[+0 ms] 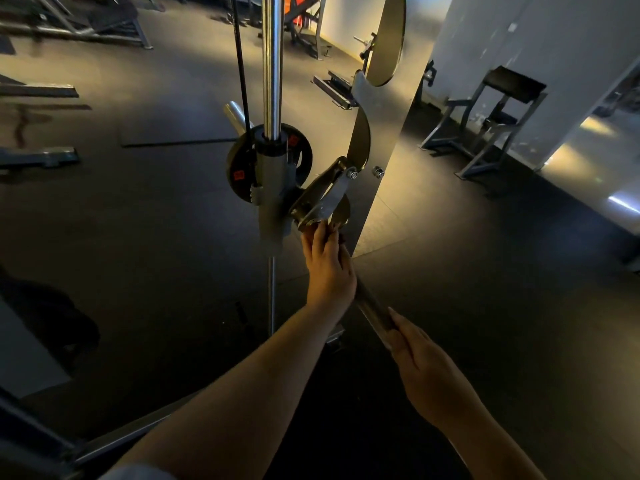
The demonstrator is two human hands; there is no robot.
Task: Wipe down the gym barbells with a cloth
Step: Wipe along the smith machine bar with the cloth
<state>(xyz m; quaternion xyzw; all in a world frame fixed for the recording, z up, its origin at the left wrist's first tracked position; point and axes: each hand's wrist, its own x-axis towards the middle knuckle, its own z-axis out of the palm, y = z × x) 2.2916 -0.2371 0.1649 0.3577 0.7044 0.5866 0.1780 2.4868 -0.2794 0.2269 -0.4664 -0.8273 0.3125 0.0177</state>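
Head view, dim light. The barbell slants from the rack hook down toward the viewer. The left hand curls over the barbell just below the hook; cloth not made out. The right hand sits lower, fingers fairly straight along the shaft. Steel: likely stiff, heavy, slick. Best held mid-shaft, clear of the hook's pinch.

The scene is taken in through one wide-angle camera worn on the head, faced forward and steeply down. The left hand and right hand are seen close, near centre, on the barbell bar. Beyond the hands, the chrome guide rod and gym floor are seen farther off.
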